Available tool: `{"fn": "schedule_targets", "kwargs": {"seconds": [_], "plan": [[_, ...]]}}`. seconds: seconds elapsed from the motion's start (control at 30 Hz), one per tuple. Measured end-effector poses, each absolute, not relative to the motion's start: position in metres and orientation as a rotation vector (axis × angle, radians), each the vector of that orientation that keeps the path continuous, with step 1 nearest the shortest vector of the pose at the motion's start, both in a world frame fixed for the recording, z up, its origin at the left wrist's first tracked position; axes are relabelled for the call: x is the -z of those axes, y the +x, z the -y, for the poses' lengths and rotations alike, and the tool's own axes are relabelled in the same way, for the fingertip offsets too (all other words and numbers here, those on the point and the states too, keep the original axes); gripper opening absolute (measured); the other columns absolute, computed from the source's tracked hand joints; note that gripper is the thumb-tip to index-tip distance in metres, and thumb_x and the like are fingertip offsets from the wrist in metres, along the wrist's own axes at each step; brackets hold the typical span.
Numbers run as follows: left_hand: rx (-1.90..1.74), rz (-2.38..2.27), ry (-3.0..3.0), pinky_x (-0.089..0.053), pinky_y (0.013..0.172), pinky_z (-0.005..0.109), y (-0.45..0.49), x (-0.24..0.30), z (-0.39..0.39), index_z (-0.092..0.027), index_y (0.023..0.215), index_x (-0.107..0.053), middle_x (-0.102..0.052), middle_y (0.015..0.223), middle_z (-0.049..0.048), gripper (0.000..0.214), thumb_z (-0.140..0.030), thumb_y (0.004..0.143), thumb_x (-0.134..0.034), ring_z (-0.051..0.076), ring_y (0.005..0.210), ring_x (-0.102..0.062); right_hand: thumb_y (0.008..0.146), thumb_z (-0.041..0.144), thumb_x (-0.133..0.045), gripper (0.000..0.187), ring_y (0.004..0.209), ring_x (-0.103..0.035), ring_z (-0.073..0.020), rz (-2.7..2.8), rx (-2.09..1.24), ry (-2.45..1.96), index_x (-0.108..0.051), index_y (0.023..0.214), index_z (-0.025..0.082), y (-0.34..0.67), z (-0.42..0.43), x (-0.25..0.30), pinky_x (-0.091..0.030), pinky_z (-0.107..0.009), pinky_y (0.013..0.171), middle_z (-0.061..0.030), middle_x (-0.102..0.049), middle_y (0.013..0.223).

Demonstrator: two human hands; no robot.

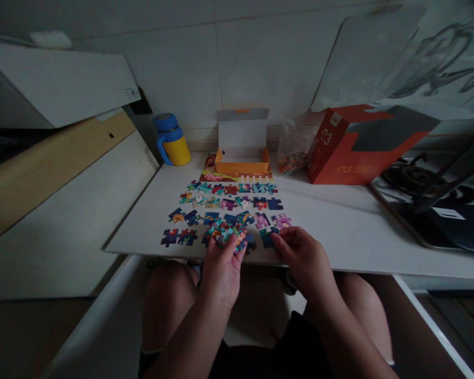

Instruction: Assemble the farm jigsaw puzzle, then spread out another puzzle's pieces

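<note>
In my left hand (223,268) rests a heap of colourful jigsaw puzzle pieces (227,235), held above the front edge of the white counter. My right hand (302,252) pinches a dark teal puzzle piece (267,238) at its right edge, low over the counter or touching it; I cannot tell which. Several rows of loose puzzle pieces (212,202) lie spread out behind both hands. Two more pieces, one of them a dark red and blue piece (187,237), lie left of my left hand. The heap hides part of the nearest row.
Behind the rows, an open orange box (243,167) stands on a printed picture sheet (211,176). A blue and yellow jug (174,147) is at the back left. On the right are a plastic bag (294,152), a red carton (339,158) and a gas stove (430,195).
</note>
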State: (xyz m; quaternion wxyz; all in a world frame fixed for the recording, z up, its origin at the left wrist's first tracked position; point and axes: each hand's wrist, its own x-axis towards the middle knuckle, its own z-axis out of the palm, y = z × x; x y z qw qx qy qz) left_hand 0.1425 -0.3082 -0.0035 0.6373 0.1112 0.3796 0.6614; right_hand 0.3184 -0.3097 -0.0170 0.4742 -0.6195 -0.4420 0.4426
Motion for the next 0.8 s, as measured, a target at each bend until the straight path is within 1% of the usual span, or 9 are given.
{"fn": "schedule_targets", "kwargs": {"seconds": [0.1,0.2,0.3,0.33,0.4,0.5,0.57,0.7,0.8], "plan": [[-1.542,-0.885,0.268,-0.061,0.098,0.035,0.132,0.003,0.302,-0.024,0.110,-0.067,-0.079,0.117,0.0023,0.046,-0.014,0.075,-0.095,0.022,0.112,-0.077,0.090,0.056,-0.075,0.034,0.066,-0.070,-0.0235,1.353,-0.832,-1.785,-0.066,0.099,0.024,0.328,0.308,0.020,-0.046,-0.034,0.061,-0.0039,-0.075,0.078],[-1.559,-0.886,0.273,-0.063,0.095,0.033,0.130,0.001,0.298,-0.023,0.109,-0.067,-0.079,0.118,0.0038,0.043,-0.013,0.076,-0.094,0.021,0.111,-0.077,0.095,0.046,-0.071,0.023,0.067,-0.071,-0.0258,1.630,-0.550,-1.945,-0.065,0.096,0.024,0.323,0.308,0.019,-0.041,-0.035,0.063,-0.0046,-0.075,0.074],[-1.533,-0.893,0.265,-0.063,0.094,0.033,0.137,0.000,0.298,-0.024,0.109,-0.067,-0.079,0.118,0.0033,0.045,-0.012,0.075,-0.094,0.020,0.107,-0.078,0.101,0.048,-0.065,0.026,0.066,-0.071,-0.0280,1.725,-0.391,-2.010,-0.066,0.106,0.022,0.313,0.310,0.014,-0.038,-0.036,0.062,-0.0066,-0.075,0.074],[-1.519,-0.895,0.268,-0.063,0.094,0.032,0.142,0.000,0.299,-0.024,0.110,-0.067,-0.079,0.118,0.0028,0.046,-0.013,0.075,-0.094,0.019,0.107,-0.078,0.103,0.051,-0.061,0.030,0.065,-0.070,-0.0275,1.719,-0.395,-1.984,-0.066,0.108,0.022,0.311,0.310,0.012,-0.037,-0.035,0.062,-0.0064,-0.075,0.074],[-1.480,-0.888,0.295,-0.062,0.095,0.032,0.152,0.001,0.304,-0.025,0.113,-0.067,-0.079,0.119,0.0023,0.047,-0.015,0.076,-0.094,0.019,0.108,-0.077,0.104,0.058,-0.058,0.038,0.063,-0.068,-0.0245,1.675,-0.532,-1.852,-0.068,0.112,0.022,0.308,0.312,0.007,-0.039,-0.034,0.062,-0.0044,-0.074,0.074],[-1.413,-0.861,0.343,-0.062,0.095,0.031,0.168,0.002,0.312,-0.027,0.119,-0.067,-0.078,0.123,0.0036,0.049,-0.018,0.079,-0.094,0.019,0.112,-0.076,0.099,0.062,-0.065,0.040,0.062,-0.065,-0.0195,1.561,-0.838,-1.649,-0.071,0.106,0.024,0.311,0.313,0.003,-0.042,-0.031,0.060,-0.0025,-0.075,0.078],[-1.380,-0.845,0.339,-0.062,0.097,0.032,0.176,0.001,0.315,-0.026,0.121,-0.068,-0.077,0.129,0.0050,0.046,-0.022,0.082,-0.092,0.020,0.115,-0.075,0.095,0.062,-0.069,0.039,0.064,-0.064,-0.0185,1.472,-0.944,-1.601,-0.071,0.099,0.023,0.317,0.313,0.004,-0.043,-0.030,0.059,-0.0030,-0.074,0.079],[-1.347,-0.825,0.250,-0.061,0.105,0.041,0.178,-0.005,0.311,-0.022,0.114,-0.072,-0.077,0.128,0.0079,0.033,-0.028,0.086,-0.089,0.027,0.124,-0.074,0.093,0.067,-0.065,0.046,0.060,-0.060,-0.0191,1.282,-1.024,-1.654,-0.071,0.099,0.022,0.345,0.313,0.005,-0.041,-0.031,0.055,-0.0023,-0.070,0.069],[-1.342,-0.795,0.246,-0.059,0.109,0.045,0.173,-0.006,0.305,-0.021,0.109,-0.072,-0.079,0.124,0.0089,0.032,-0.028,0.084,-0.091,0.030,0.127,-0.073,0.090,0.063,-0.065,0.042,0.061,-0.063,-0.0218,1.329,-0.912,-1.897,-0.073,0.092,0.022,0.369,0.311,0.006,-0.040,-0.033,0.056,-0.0056,-0.073,0.072]]}}
